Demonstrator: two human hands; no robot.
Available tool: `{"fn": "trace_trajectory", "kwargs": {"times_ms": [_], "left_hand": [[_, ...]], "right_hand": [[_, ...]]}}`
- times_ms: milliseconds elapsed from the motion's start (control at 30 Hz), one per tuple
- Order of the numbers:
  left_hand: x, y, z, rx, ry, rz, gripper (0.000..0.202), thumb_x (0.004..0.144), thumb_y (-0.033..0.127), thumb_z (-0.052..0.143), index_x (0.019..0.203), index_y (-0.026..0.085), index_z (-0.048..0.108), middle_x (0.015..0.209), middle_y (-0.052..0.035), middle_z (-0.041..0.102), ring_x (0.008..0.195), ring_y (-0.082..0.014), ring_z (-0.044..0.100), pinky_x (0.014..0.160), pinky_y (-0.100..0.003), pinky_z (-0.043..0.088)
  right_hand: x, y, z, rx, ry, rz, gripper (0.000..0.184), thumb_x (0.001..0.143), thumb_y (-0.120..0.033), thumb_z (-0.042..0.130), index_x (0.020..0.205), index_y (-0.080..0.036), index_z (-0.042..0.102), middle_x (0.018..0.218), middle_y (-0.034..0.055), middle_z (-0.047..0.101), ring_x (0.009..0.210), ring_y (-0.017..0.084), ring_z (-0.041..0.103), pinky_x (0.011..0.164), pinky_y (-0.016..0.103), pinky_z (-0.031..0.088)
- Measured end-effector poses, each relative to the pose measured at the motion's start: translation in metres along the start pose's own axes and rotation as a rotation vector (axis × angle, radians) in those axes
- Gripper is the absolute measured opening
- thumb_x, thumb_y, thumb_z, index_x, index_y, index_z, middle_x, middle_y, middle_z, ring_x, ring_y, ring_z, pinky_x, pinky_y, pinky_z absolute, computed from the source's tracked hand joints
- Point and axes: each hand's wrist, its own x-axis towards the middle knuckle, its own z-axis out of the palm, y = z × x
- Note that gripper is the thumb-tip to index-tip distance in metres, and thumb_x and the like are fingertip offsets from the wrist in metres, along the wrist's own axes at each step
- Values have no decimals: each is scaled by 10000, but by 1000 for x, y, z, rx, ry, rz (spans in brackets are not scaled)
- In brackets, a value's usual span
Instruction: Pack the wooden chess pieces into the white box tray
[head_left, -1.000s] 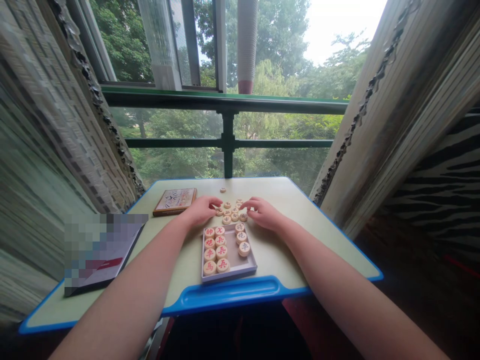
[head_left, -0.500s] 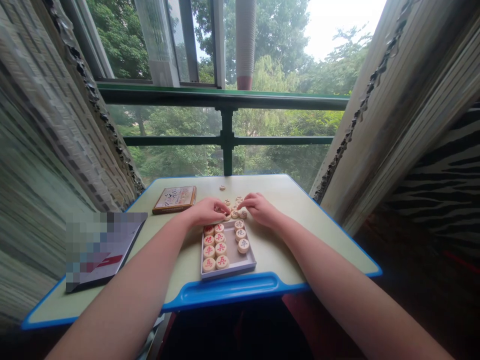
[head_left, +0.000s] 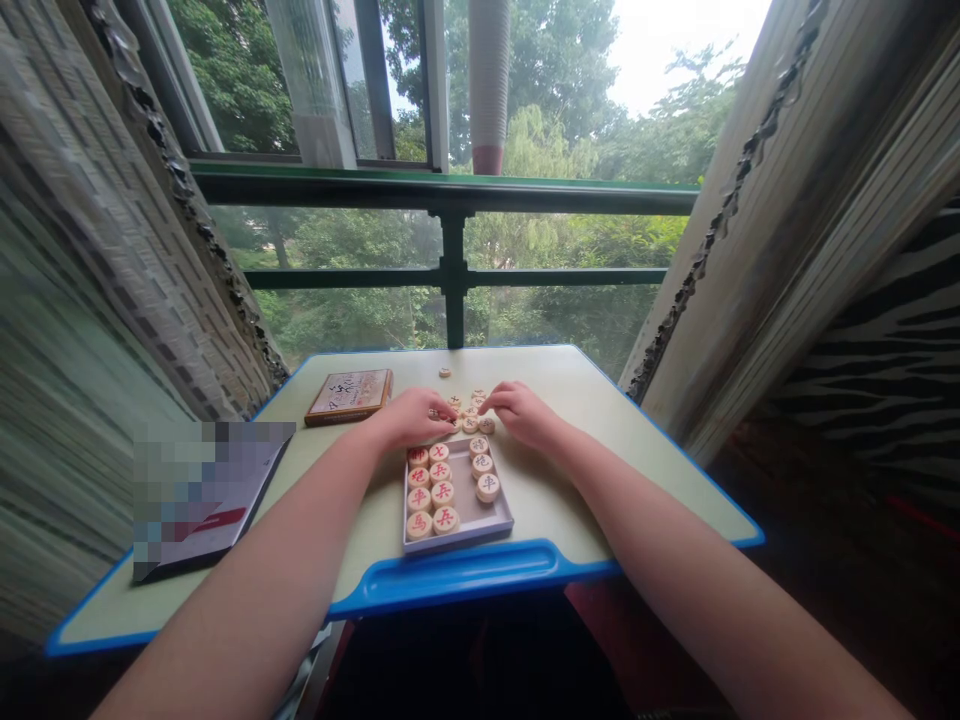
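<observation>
Beyond a shallow grey box (head_left: 480, 535), my left hand (head_left: 416, 415) is curled low over the table, its fingers closed around a Chinese chess piece (head_left: 435, 414) that is partly hidden. Several loose chess pieces (head_left: 470, 424) lie between my two hands. On their right side is my right hand (head_left: 521, 410), fingers reaching out to the edge of the group and nothing visible in them. Inside the box, red-marked pieces (head_left: 442, 492) fill two columns on the left. Dark-marked pieces (head_left: 487, 487) form a column along its right side.
A brown-edged flat box (head_left: 349, 395) lies at the back left of the table (head_left: 615, 450). Closer on the left is a grey, partly blurred flat object (head_left: 225, 510). One lone piece (head_left: 445, 372) sits near the far edge. A blue tray lip (head_left: 465, 578) borders the front.
My left fingers have shifted slightly over the pieces beside them. The right fingertips have drawn back a little to the right. The box and its pieces look the same.
</observation>
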Motion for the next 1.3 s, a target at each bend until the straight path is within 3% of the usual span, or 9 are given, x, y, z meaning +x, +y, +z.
{"fn": "trace_trajectory", "kwargs": {"times_ms": [367, 500, 667, 800, 933, 1100, 1200, 1300], "left_hand": [[-1, -2, 1, -42, 38, -32, 291, 727, 393, 551, 833, 187, 727, 855, -46, 715, 772, -210, 617, 675, -287, 435], [0, -3, 3, -126, 53, -18, 288, 707, 396, 586, 843, 179, 718, 859, -48, 713, 781, -208, 613, 693, -291, 437], [0, 3, -1, -236, 106, -21, 294, 707, 369, 604, 899, 167, 696, 922, -56, 704, 782, -194, 603, 713, -297, 450], [-3, 11, -6, -338, 157, -11, 305, 723, 344, 602, 957, 161, 668, 934, -63, 695, 714, -166, 579, 668, -301, 463], [-3, 15, -5, -488, 160, 52, 458, 700, 358, 652, 1112, 167, 594, 972, -81, 672, 746, -167, 583, 668, -319, 490], [-2, 17, 0, -628, 168, 97, 585, 674, 352, 692, 1204, 169, 525, 972, -94, 651, 748, -165, 597, 679, -345, 502], [-3, 19, 2, -670, 185, 60, 547, 672, 357, 692, 1160, 148, 558, 976, -105, 658, 777, -179, 613, 688, -341, 499], [-4, 21, 2, -680, 177, -1, 425, 687, 401, 672, 988, 102, 647, 892, -112, 683, 746, -185, 622, 682, -331, 488]], "right_hand": [[-1, -1, -3, 30, 83, -64, 382, 716, 12, 401, 718, -197, 721, 816, 50, 601, 845, 169, 522, 824, 306, 416], [-2, -2, -6, 17, 152, -76, 378, 701, 20, 405, 686, -198, 713, 791, 48, 592, 826, 168, 519, 814, 304, 420], [-2, -9, -5, 58, 137, -37, 284, 735, -41, 466, 760, -184, 710, 811, 49, 593, 781, 152, 528, 774, 293, 425], [-2, -16, -6, 193, 121, 71, 202, 804, -198, 512, 896, -165, 689, 834, 52, 632, 738, 135, 540, 730, 279, 423], [-2, -25, -10, 425, 46, 216, 255, 825, -318, 497, 816, -141, 680, 718, 32, 649, 648, 119, 531, 641, 255, 411], [-2, -32, -12, 700, 24, 311, 191, 725, -301, 608, 790, -136, 678, 663, 8, 628, 578, 87, 497, 559, 222, 392], [-1, -32, -12, 791, 56, 355, 180, 679, -274, 654, 794, -138, 679, 662, 7, 627, 571, 79, 493, 530, 213, 377], [0, -30, -12, 866, 87, 368, 234, 670, -268, 672, 874, -155, 675, 657, 5, 631, 556, 78, 495, 500, 208, 360]]}}
